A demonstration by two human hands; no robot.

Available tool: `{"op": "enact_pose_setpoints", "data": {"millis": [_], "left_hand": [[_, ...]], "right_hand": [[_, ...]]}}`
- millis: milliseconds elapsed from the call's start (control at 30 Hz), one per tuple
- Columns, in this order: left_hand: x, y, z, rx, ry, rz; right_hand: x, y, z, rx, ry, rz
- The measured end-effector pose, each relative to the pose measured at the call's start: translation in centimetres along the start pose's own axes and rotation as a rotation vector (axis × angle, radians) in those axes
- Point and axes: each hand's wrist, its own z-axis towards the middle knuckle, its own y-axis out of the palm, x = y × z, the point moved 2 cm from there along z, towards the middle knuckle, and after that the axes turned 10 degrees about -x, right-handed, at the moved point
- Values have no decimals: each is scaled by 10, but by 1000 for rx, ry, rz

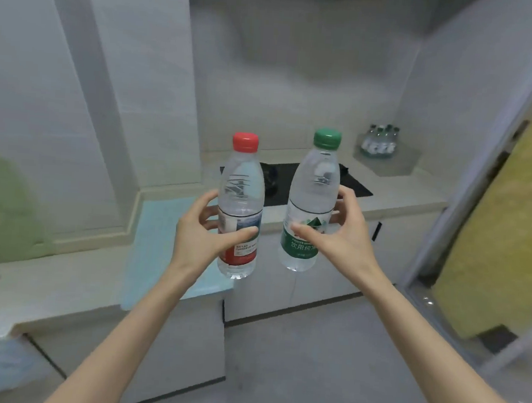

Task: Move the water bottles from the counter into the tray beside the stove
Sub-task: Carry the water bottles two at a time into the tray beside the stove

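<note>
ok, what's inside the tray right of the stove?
Upright water bottles clustered in the tray; about four caps show, some green. Front ones cover those behind, and blur hides the exact count.

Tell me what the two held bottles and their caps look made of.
Red-capped bottle and green-capped bottle: clear, glossy thin plastic, probably PET; the background shows through them. Red cap and green cap: opaque plastic, it seems, with a dull sheen.

- Hands: two, left hand [206,228] and right hand [341,235], centre frame.
- Held bottles: two, one red-capped bottle [241,206], one green-capped bottle [313,198].
- Tray bottles [379,144], right of centre: about four, blurred.
- One tray [386,169]; one stove [355,185].
</note>
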Motion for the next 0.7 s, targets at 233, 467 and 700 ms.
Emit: {"op": "enact_pose_setpoints", "data": {"millis": [233,467,700], "left_hand": [[-8,68,130,-164,70,-38],[-22,157,240,-246,95,-64],[-32,270,338,-262,93,-88]], "right_hand": [[53,-61,86,164,80,-45],[127,-132,160,284,158,-30],[203,-224,233,285,177,-63]]}}
